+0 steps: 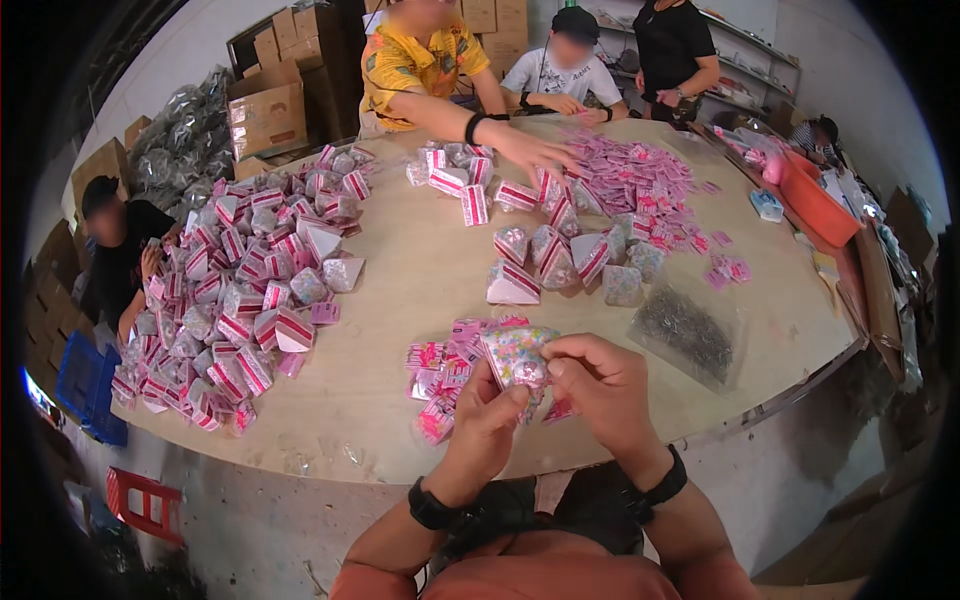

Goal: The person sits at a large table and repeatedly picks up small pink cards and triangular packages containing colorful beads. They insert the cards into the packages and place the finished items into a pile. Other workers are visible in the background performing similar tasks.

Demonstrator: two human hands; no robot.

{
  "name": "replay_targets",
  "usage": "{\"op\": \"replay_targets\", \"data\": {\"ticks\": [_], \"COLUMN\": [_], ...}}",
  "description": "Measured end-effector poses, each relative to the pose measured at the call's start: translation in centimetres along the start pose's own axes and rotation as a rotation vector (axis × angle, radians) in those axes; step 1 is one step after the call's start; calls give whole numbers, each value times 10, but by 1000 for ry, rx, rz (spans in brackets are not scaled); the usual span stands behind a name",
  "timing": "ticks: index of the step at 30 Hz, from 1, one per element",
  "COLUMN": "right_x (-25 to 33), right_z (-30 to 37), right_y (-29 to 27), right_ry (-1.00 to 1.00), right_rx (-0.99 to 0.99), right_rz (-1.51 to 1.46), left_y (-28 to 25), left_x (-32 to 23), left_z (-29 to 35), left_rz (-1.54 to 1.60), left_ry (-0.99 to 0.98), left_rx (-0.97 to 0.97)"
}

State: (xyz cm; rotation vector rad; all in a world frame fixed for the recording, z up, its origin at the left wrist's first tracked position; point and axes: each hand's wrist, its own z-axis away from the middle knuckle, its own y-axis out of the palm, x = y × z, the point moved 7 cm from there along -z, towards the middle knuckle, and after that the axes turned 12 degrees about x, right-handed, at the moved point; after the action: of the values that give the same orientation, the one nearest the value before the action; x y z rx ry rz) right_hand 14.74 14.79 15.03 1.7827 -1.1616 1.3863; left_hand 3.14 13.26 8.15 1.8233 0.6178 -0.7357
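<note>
Between my two hands is a small clear packet [520, 352] with multicoloured contents, tilted above the near edge of the table. My left hand [486, 425] grips its lower left side, thumb pressed on the front. The thumb and forefinger of my right hand [605, 388] pinch its right edge. Just behind and to the left of my hands lie several pink printed cards [436, 398], partly hidden by the left hand. Right of my hands, flat on the table, is a clear plastic bag [684, 332] holding many small dark pieces, too fine to name.
A big heap of pink-and-white packets [235, 290] covers the table's left side. More packets [555, 255] lie ahead, near a pile of pink cards [635, 185]. A co-worker's hand [535, 150] reaches over them. An orange basin [820, 200] stands far right.
</note>
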Motion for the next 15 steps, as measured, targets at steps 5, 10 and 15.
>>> {"op": "replay_targets", "data": {"ticks": [5, 10, 15], "right_x": [-9, -11, -13], "right_z": [-1, -1, 0], "right_y": [0, 1, 4], "right_ry": [2, -40, -67], "right_rx": [42, 21, 8], "right_rz": [-52, -29, -5], "left_y": [8, 5, 4], "left_x": [-5, -4, -4], "left_z": [-2, -2, -1], "left_rz": [10, -20, -67], "left_ry": [25, 33, 79], "left_rx": [-13, -58, -95]}}
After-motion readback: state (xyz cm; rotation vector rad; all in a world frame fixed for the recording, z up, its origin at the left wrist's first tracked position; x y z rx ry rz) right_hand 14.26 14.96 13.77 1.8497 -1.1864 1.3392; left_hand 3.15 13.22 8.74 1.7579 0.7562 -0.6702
